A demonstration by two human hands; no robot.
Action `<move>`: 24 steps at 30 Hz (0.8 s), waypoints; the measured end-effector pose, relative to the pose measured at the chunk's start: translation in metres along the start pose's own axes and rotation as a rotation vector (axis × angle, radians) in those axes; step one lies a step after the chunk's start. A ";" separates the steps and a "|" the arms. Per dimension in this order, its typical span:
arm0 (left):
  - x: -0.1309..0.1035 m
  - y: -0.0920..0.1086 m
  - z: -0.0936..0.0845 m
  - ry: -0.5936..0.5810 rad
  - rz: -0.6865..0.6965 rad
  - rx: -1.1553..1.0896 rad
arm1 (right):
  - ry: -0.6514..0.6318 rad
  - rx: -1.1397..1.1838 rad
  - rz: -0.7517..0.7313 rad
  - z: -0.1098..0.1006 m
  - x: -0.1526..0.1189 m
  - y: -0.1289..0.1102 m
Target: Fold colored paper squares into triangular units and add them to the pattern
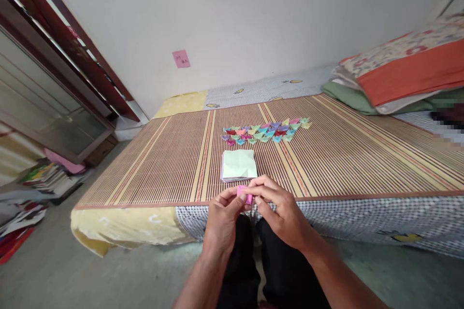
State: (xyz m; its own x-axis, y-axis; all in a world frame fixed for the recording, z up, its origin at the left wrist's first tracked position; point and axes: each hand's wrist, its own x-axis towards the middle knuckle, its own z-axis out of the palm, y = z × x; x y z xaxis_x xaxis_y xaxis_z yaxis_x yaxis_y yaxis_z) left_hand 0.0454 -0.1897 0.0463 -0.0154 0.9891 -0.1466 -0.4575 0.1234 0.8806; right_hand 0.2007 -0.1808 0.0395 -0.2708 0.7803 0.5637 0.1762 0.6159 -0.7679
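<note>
A small piece of folded pink paper (249, 198) is between my hands at the bed's front edge. My left hand (225, 207) pinches it from the left, the thumb lying on top. From the other side my right hand (277, 205) reaches over with its index finger on the paper's upper face, its thumb close by the right edge. Just beyond my fingers a stack of square paper sheets (238, 164) lies on the mat, pale green on top. Farther back, several small folded paper pieces (266, 133) in many colours are set out in slanting rows.
A striped woven mat (155, 164) covers the bed, with patterned cloth (362, 217) hanging over the front. Folded bedding (406, 72) is piled at the right. A pink note (181, 59) is on the wall. Books (47, 178) and papers are at the left.
</note>
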 end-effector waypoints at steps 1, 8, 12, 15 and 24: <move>0.000 -0.001 0.000 0.010 0.028 0.021 | 0.033 0.020 0.036 0.001 0.000 0.000; -0.002 -0.002 0.001 0.066 0.165 0.107 | 0.101 0.140 0.282 0.005 0.005 -0.006; -0.003 -0.004 0.002 0.036 0.209 0.158 | 0.101 0.064 0.224 0.004 0.005 -0.006; -0.005 -0.004 0.003 0.029 0.265 0.219 | 0.079 0.036 0.188 0.003 0.006 -0.006; -0.019 -0.001 0.012 -0.058 0.300 0.305 | 0.109 -0.011 0.066 -0.001 0.002 -0.024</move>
State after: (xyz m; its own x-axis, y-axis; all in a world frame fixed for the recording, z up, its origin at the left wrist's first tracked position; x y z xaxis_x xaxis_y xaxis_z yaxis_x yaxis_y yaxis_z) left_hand 0.0569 -0.2077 0.0540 -0.0534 0.9865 0.1546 -0.1568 -0.1611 0.9744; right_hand 0.1964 -0.1941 0.0595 -0.1543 0.8259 0.5422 0.2004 0.5636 -0.8014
